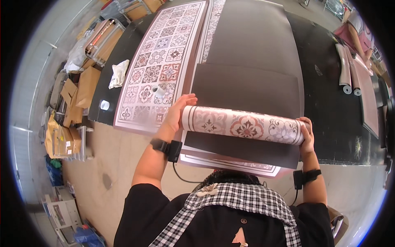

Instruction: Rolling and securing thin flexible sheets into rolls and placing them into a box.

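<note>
As the roll (247,126) lying across the dark sheet (247,88) looks springy and fairly light, I steady it by both ends, my left hand (176,114) straight-fingered against one, my right hand (307,133) gripping the other.

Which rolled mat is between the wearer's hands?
The floral-patterned roll lying crosswise, left hand at one end, right hand at the other. The other rolls lie on the black table's right side, away from both hands.
</note>
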The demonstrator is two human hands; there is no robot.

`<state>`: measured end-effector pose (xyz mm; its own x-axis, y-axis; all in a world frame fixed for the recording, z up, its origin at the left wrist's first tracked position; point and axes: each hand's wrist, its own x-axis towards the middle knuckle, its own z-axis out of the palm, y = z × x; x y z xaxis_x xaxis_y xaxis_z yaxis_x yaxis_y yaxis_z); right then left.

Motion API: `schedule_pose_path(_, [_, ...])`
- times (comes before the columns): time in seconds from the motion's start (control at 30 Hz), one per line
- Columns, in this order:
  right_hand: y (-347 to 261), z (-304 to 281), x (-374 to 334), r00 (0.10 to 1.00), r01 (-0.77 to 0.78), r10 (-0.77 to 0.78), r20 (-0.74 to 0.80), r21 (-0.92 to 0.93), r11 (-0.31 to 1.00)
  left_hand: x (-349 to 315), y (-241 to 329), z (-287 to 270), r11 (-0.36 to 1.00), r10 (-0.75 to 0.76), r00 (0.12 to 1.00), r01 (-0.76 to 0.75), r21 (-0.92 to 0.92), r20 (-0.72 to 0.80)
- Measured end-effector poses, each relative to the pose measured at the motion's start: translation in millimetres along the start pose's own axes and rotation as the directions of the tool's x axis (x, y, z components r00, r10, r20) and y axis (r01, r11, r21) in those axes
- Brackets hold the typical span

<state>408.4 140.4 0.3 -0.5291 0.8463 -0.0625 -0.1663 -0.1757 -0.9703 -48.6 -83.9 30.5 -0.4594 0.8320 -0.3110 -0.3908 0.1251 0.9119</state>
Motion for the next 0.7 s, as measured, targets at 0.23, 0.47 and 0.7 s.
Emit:
schedule_pose_path(0.23, [0.0,3.5,-49.4,0.986,-0.132,0.119,-0.115,-0.121,0.984,-42.6,-21.2,-22.9,0.836,-0.044,0.990,0.110,0.537,-0.133])
schedule_pose_path(0.47, [-27.9,19.3,8.4,0.804,-0.405,-0.283,-0.523,-0.831,0.382,-36.3,3.3,107.3,-0.173,0.553,0.449,-0.762,0.624,0.702])
schedule_pose_path(0.7, [-56.3,141.7,35.2,0.793,0.570,-0.313,0.523,-0.818,0.079,69.8,50.0,120.8,-0.126,0.413,0.606,-0.701,0.702,0.680])
